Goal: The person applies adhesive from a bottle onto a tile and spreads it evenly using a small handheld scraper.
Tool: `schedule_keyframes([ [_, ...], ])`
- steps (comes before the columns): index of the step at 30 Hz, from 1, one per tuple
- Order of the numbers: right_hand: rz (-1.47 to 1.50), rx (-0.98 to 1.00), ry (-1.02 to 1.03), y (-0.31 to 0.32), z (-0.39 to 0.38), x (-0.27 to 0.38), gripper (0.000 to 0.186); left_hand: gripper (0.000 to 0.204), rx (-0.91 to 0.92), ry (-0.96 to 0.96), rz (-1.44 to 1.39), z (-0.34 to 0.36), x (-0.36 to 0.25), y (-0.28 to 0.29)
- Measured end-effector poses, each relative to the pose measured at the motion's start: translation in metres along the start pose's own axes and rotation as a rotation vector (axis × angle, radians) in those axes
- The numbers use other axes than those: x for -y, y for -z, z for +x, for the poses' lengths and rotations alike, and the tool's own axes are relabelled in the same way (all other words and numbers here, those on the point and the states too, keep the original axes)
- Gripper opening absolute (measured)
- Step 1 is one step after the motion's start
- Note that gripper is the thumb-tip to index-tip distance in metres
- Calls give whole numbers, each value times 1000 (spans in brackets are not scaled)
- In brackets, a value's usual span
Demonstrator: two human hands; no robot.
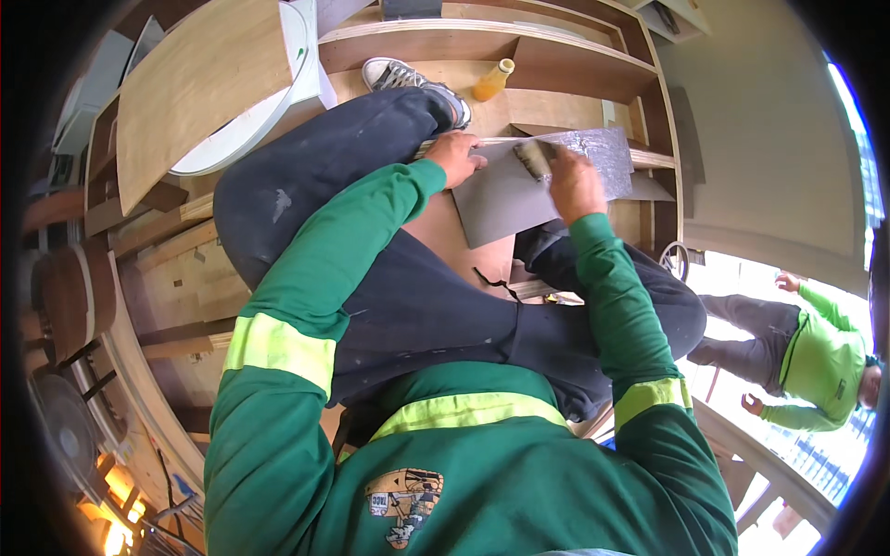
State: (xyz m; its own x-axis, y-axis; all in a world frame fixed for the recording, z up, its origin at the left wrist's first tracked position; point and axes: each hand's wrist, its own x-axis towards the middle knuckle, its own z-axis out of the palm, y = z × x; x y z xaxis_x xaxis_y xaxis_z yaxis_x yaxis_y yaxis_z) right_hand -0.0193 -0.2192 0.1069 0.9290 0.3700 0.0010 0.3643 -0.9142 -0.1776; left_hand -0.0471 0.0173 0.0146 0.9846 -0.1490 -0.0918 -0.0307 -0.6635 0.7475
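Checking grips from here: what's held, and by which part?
Right hand holds a brush, apparently by its handle; left hand is at the grey sheet, grip unclear.

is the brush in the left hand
No, the right hand holds the brush over the grey sheet, while the left hand is at the sheet's edge.

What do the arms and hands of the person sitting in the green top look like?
The left sleeve and right sleeve are long and green, each with a bright yellow band. The left hand and right hand are bare, without gloves.
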Motion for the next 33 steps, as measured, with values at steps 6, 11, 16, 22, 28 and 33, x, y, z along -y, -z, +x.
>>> schedule_keyframes([
  [6, -35, -59, -255, 12, 19, -74, 32, 44, -2, -49, -22, 5, 6, -7],
  [11, 9, -67, -358, 4, 27, -90, 35, 44, -27, -51, -25, 2, 9, -7],
  [16, 203, -31, -343, -5, 56, -148, 38, 42, -27, -26, -28, -2, 5, -2],
  [22, 788, 161, -507, -33, 78, -220, 30, 40, -53, -66, -51, 4, 5, -7],
  [28, 892, 205, -532, -29, 78, -178, 25, 39, -42, -32, -67, -4, 3, -3],
  [33, 845, 220, -528, -29, 68, -158, 30, 40, -7, -52, -41, 1, 1, 0],
])
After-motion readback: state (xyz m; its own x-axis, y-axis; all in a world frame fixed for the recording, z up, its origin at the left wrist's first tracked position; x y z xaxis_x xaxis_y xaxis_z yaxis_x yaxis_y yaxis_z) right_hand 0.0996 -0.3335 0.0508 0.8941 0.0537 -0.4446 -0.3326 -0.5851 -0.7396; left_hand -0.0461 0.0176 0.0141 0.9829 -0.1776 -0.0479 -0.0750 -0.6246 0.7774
